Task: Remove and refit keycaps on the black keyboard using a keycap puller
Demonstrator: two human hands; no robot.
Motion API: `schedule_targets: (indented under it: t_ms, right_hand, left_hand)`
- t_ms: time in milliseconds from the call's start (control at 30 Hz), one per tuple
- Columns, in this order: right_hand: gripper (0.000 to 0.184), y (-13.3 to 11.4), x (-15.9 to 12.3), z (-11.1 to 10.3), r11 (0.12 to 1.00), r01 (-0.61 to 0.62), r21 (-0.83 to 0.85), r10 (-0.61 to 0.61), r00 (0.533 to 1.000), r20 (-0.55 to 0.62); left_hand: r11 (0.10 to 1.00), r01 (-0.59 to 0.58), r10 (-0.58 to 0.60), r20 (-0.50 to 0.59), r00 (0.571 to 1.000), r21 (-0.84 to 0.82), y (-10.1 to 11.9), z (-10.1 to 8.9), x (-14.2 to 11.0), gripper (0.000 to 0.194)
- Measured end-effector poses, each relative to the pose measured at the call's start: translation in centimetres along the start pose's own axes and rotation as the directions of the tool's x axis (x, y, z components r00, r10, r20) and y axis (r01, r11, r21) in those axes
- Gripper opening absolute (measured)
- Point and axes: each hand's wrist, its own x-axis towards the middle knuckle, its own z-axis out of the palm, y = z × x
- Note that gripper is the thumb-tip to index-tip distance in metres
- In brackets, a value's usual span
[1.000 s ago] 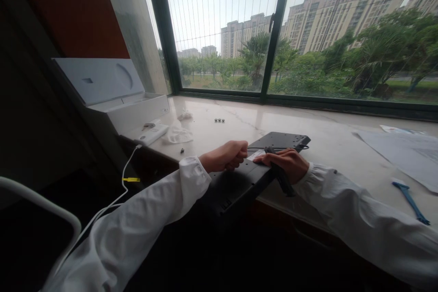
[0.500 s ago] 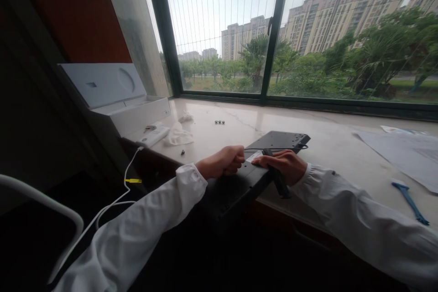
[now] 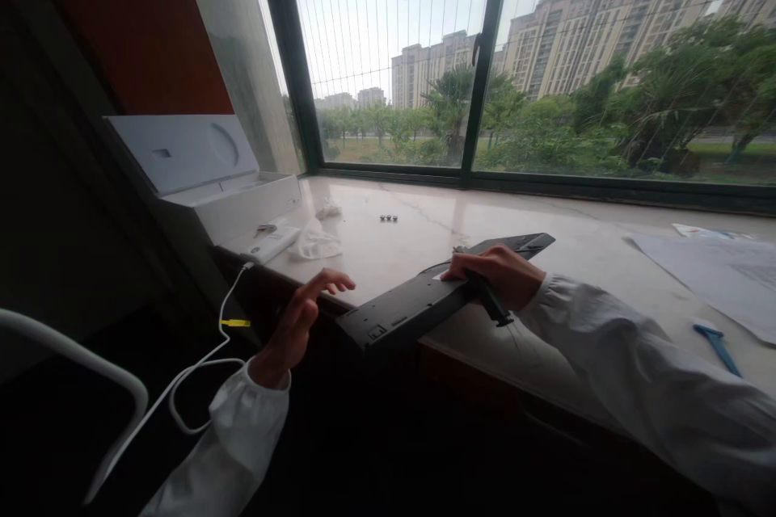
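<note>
A flat black device (image 3: 418, 303), like a laptop base, lies tilted on the pale window ledge (image 3: 582, 258), its near end sticking out past the ledge's front edge. My right hand (image 3: 500, 275) presses on its top surface with fingers curled round a dark slim tool (image 3: 488, 300). My left hand (image 3: 303, 315) hovers to the left of the device, apart from it, fingers spread and holding nothing. Both arms wear white sleeves.
An open white box (image 3: 206, 178) stands at the ledge's left end, with a white adapter (image 3: 270, 241), its cable (image 3: 206, 355) and a crumpled plastic bag (image 3: 315, 241) beside it. Small screws (image 3: 389, 218) lie further back. Paper sheets (image 3: 715, 266) and a blue tool (image 3: 719, 343) lie at right.
My left hand let go of the device and drew back to the left, opening its fingers. The device's near end has tipped down over the ledge while my right hand stays on it.
</note>
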Motion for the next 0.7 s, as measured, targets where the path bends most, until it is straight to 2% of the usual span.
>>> schedule_targets:
  t_ms: [67, 100, 133, 200, 233, 333, 500, 600, 700]
  right_hand:
    - [0.014, -0.2, 1.6, -1.1, 1.0, -0.014, 0.026, 0.013, 0.999, 0.043]
    - [0.017, -0.2, 2.6, -1.6, 0.999, -0.026, 0.029, 0.024, 0.997, 0.068]
    - [0.021, -0.1, 3.5, -2.0, 0.999, -0.035, 0.03, 0.032, 0.995, 0.094]
    - [0.029, 0.3, 5.4, -2.7, 0.998, -0.043, 0.042, 0.037, 0.989, 0.146]
    - [0.033, 0.6, 6.3, -3.0, 0.997, -0.042, 0.059, 0.033, 0.988, 0.153]
    - [0.043, 1.3, 8.7, -3.5, 0.995, -0.034, 0.091, 0.019, 0.987, 0.157]
    - [0.057, 2.2, 11.1, -3.7, 0.999, -0.038, 0.033, 0.031, 0.983, 0.183]
    - [0.059, 3.0, 11.6, -2.8, 0.998, -0.059, 0.013, 0.056, 0.985, 0.163]
    - [0.056, 4.3, 11.3, -1.1, 0.995, -0.091, 0.032, 0.084, 0.981, 0.176]
  left_hand:
    - [0.997, -0.038, 0.034, 0.07, 0.997, 0.061, -1.0, 0.8, -1.6, 0.077]
    - [0.995, -0.043, 0.034, 0.093, 0.995, 0.093, -1.5, 1.2, -2.0, 0.076]
    - [0.991, -0.041, 0.034, 0.062, 0.998, 0.13, -2.1, 1.6, -2.3, 0.071]
    - [0.97, 0.013, 0.008, -0.084, 0.996, 0.244, -3.1, 2.4, -2.6, 0.058]
    - [0.952, 0.055, 0.0, -0.18, 0.984, 0.302, -3.5, 2.7, -2.6, 0.054]
    - [0.913, 0.168, -0.028, -0.352, 0.936, 0.373, -3.8, 3.4, -2.4, 0.045]
    - [0.915, 0.326, -0.152, -0.549, 0.822, 0.236, -1.8, 4.2, -1.2, 0.043]
    - [0.916, 0.387, -0.258, -0.585, 0.769, 0.104, -1.2, 4.5, -0.4, 0.045]
    - [0.909, 0.415, -0.363, -0.568, 0.738, -0.042, -1.8, 4.4, 0.1, 0.045]
